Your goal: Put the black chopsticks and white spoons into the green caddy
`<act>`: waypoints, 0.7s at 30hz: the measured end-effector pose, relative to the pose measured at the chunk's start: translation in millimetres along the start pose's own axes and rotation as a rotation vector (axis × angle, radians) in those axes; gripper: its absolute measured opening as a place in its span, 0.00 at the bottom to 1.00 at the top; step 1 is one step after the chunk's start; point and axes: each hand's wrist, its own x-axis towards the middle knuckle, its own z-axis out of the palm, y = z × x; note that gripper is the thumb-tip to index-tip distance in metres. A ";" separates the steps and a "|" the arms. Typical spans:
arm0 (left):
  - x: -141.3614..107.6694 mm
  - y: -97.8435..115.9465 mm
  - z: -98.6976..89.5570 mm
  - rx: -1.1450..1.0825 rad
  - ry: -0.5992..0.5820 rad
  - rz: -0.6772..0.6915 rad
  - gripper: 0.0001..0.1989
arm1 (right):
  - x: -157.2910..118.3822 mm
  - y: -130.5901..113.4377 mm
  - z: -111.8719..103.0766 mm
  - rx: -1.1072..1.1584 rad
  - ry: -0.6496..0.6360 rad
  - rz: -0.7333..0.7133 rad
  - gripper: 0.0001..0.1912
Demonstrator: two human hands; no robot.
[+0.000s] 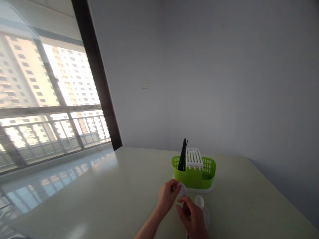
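My left hand (168, 195) is closed in a pinch on the rim of a white spoon (183, 190), just in front of the green cutlery holder. My right hand (191, 215) is close below that spoon. Its thumb and forefinger are bent and apart, with nothing visible between them. Two more white spoons lie on the table beside it: one spoon bowl (199, 201) shows above the knuckles, another spoon bowl (206, 216) to their right. The right hand hides their lower parts. Black chopsticks (182, 156) lean upright in the holder's left compartment.
The green cutlery holder (194, 178) stands on a white base tray (203, 191), with a slotted white rack (194, 157) across its middle. The pale table (119, 186) meets a grey wall at the back. A large window (54, 89) is at the left.
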 end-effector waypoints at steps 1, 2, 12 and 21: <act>-3.7 5.4 -9.0 0.000 0.052 0.034 0.13 | -0.2 0.5 0.1 0.024 0.024 0.037 0.12; -8.0 10.7 -17.1 0.007 0.097 0.066 0.14 | -0.4 0.8 0.3 0.042 0.039 0.064 0.15; -40.2 23.7 -41.2 0.187 0.268 0.335 0.09 | 0.0 4.0 2.0 0.177 0.085 0.200 0.16; -48.3 23.3 -49.8 0.274 0.236 0.441 0.07 | -0.5 -2.3 0.4 0.190 -0.084 0.144 0.16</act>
